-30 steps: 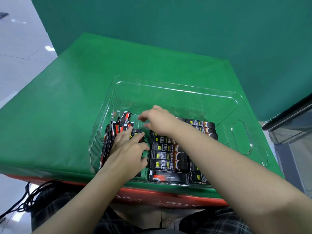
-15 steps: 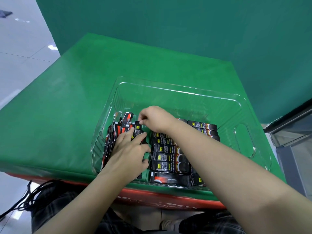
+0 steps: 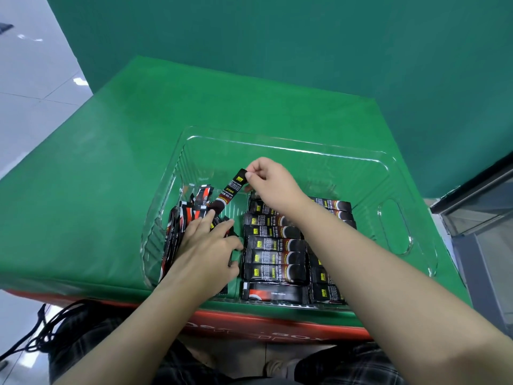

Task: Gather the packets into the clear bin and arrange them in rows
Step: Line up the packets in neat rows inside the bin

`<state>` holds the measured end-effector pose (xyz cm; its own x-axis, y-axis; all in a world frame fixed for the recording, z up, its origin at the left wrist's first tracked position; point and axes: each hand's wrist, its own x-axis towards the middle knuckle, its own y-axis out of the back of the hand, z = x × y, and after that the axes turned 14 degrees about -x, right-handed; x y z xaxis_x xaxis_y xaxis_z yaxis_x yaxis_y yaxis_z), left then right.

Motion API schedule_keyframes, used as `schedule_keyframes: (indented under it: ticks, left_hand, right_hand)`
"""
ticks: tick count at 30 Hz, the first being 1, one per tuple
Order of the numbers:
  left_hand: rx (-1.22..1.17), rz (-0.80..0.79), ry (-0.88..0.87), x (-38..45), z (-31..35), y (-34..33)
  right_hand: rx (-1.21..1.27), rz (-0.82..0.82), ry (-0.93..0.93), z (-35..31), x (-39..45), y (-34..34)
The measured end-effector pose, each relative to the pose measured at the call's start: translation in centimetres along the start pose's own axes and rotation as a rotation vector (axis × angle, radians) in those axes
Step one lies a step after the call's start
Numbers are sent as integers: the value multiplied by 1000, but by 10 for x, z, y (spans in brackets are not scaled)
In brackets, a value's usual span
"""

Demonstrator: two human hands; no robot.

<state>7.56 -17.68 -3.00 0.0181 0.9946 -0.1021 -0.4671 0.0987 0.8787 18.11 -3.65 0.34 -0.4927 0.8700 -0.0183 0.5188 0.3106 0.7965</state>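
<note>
Against the left wall of the clear bin (image 3: 291,145), a loose bunch of packets (image 3: 180,218) stands on edge, and the left hand (image 3: 206,245) rests on it with fingers spread fairly flat, pressing rather than gripping. Toward the bin's middle, the right hand (image 3: 273,180) pinches one end of a single packet (image 3: 229,190), which hangs tilted with its lower end over the bunch. Right of that lie the finished rows (image 3: 274,251), flat and side by side (a second column is partly hidden by the forearm, so its order is unclear).

The standing bunch could topple if the left hand eases off; the pinched packet, held by one end, may swing and disturb the rows. The bin sits on the green worktop (image 3: 83,176), and its walls hem in the wrists.
</note>
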Motion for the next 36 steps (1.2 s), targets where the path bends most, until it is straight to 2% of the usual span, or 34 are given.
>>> schedule_keyframes:
  ticks: [9,13,22,27,32,36]
  left_hand:
    - [-1,-20,16,0,0,0]
    - [-3,-27,21,1,1,1]
    - [7,-24,31,1,2,1]
    - [12,-23,30,0,3,1]
    - [17,-20,32,0,4,1]
    - [8,-26,28,-1,3,1]
  right_hand:
    - [71,105,-78,22,-28,16]
    - [35,48,-87,31,-47,21]
    - [131,-6,-114,31,-101,5]
    - [154,-47,-115,30,-110,-2]
    - [241,-162,-97,27,-113,-4]
    - [193,-197,-73,25,-116,-3]
